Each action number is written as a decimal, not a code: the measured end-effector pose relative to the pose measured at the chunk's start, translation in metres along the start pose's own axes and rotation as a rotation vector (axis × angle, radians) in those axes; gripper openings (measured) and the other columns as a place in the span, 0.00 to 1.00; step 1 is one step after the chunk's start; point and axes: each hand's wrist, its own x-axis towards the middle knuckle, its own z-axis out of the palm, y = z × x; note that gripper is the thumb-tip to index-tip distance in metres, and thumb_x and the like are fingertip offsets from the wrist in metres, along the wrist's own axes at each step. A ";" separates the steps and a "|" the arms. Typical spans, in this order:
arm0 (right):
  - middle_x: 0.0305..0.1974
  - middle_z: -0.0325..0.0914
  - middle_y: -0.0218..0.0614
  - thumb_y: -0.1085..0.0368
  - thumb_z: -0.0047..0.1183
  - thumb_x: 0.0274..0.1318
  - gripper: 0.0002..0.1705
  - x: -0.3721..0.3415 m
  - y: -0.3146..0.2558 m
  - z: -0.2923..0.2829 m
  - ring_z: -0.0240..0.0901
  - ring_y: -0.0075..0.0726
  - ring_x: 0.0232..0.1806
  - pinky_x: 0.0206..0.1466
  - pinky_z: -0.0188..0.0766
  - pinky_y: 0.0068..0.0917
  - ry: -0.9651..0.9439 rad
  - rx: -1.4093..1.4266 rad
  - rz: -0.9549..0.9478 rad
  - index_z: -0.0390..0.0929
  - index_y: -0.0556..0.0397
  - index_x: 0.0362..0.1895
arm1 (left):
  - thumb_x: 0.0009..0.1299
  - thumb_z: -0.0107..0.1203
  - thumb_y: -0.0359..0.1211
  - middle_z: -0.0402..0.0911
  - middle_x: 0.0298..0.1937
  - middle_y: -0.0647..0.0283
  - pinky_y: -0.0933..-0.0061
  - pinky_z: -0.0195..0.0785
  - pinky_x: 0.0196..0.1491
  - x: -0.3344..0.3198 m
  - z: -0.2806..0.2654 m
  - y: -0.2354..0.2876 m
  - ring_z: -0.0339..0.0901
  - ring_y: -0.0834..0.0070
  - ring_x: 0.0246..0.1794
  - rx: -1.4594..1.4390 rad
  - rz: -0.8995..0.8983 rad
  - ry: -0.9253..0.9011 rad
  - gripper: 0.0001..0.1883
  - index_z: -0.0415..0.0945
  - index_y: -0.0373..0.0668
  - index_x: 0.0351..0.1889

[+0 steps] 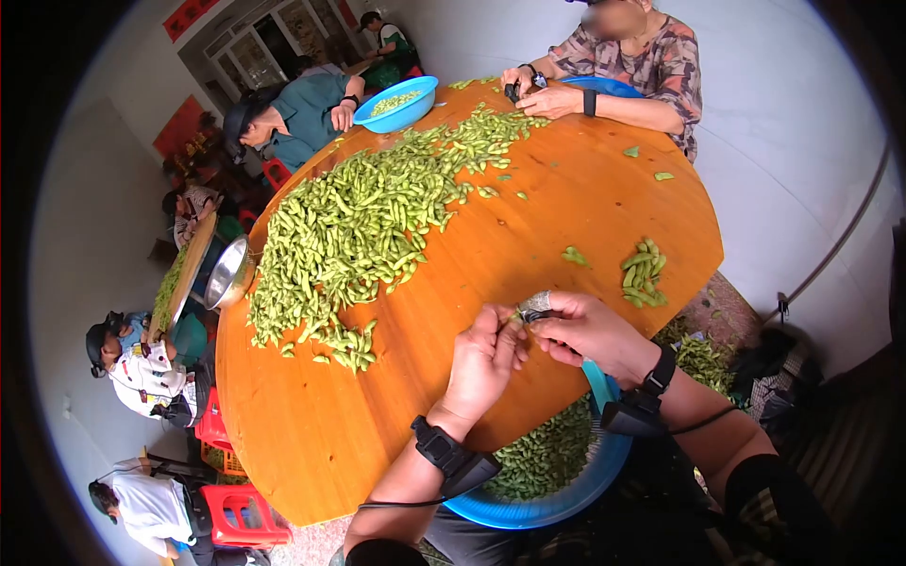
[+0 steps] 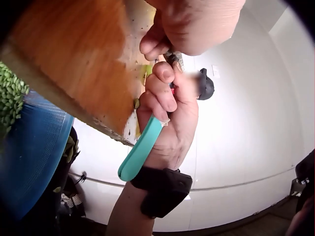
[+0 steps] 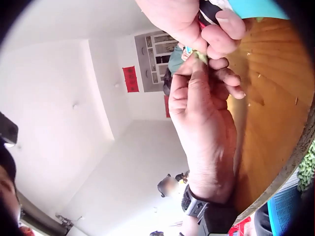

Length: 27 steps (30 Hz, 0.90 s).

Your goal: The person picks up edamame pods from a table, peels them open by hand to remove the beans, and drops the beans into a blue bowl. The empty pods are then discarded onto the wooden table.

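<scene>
Shelling's running prob. midway, judging by what's lying around. L hand (image 1: 478, 363) is pinching a green pod (image 1: 517, 319) b/w thumb & fingertips, just over the near edge of the tabletop (image 1: 514, 236). R hand (image 1: 599, 330) is curling round a teal-handled tool (image 1: 597, 383), its fingers meeting L's at the pod; can't tell if the pod's split yet.

Done so far: loose beans (image 1: 543, 448) are filling much of the blue basin (image 1: 538, 516) below the tabletop edge, under both hands. Green bits, poss. empty husks (image 1: 708, 363), are lying on the floor to the R; too small to be sure.

Left to do: lots. A big pod heap (image 1: 349, 226) is covering the far-L part of the tabletop, w/ a small pile (image 1: 645, 274) sitting nr the R edge & a stray pod or two (image 1: 574, 255) lying b/w. Across the tabletop, a blue bowl (image 1: 425, 91) is holding more beans, approx. part-full.
</scene>
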 end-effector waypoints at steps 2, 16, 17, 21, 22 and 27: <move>0.22 0.69 0.25 0.69 0.47 0.61 0.05 0.000 0.000 -0.002 0.59 0.15 0.15 0.15 0.52 0.17 -0.023 0.011 -0.001 0.75 0.55 0.39 | 0.76 0.42 0.28 0.77 0.29 0.64 0.82 0.68 0.24 0.002 -0.001 -0.004 0.73 0.82 0.21 -0.343 -0.106 0.034 0.07 0.68 0.35 0.46; 0.20 0.69 0.24 0.72 0.48 0.58 0.10 -0.003 0.025 0.024 0.62 0.14 0.16 0.19 0.60 0.17 0.168 -0.266 -0.269 0.76 0.58 0.45 | 0.69 0.46 0.24 0.76 0.28 0.50 0.64 0.71 0.30 -0.003 0.005 0.007 0.78 0.60 0.26 0.262 0.002 0.155 0.07 0.64 0.34 0.44; 0.20 0.68 0.23 0.72 0.48 0.58 0.11 -0.004 0.028 0.025 0.61 0.13 0.15 0.18 0.59 0.17 0.187 -0.329 -0.358 0.76 0.57 0.45 | 0.68 0.45 0.23 0.76 0.28 0.47 0.63 0.72 0.33 -0.004 0.006 0.007 0.78 0.55 0.28 0.281 0.030 0.171 0.07 0.65 0.34 0.43; 0.20 0.68 0.23 0.73 0.48 0.57 0.11 -0.015 0.024 0.023 0.62 0.14 0.19 0.21 0.61 0.19 0.163 -0.157 -0.131 0.77 0.58 0.44 | 0.69 0.41 0.22 0.75 0.29 0.51 0.66 0.68 0.34 -0.010 0.000 0.002 0.74 0.59 0.25 0.379 0.104 0.135 0.09 0.67 0.34 0.45; 0.20 0.69 0.23 0.73 0.48 0.57 0.11 -0.017 0.022 0.020 0.62 0.14 0.19 0.21 0.61 0.19 0.181 -0.162 -0.130 0.77 0.58 0.44 | 0.69 0.41 0.22 0.75 0.29 0.51 0.66 0.68 0.34 -0.013 -0.005 -0.003 0.74 0.59 0.25 0.384 0.102 0.138 0.09 0.67 0.34 0.45; 0.20 0.70 0.24 0.70 0.46 0.57 0.12 -0.012 0.014 -0.035 0.60 0.15 0.15 0.17 0.58 0.18 0.375 -0.391 -0.193 0.78 0.52 0.44 | 0.72 0.42 0.25 0.73 0.29 0.66 0.79 0.64 0.28 -0.042 -0.020 0.006 0.67 0.82 0.23 0.195 -0.148 0.023 0.12 0.71 0.38 0.51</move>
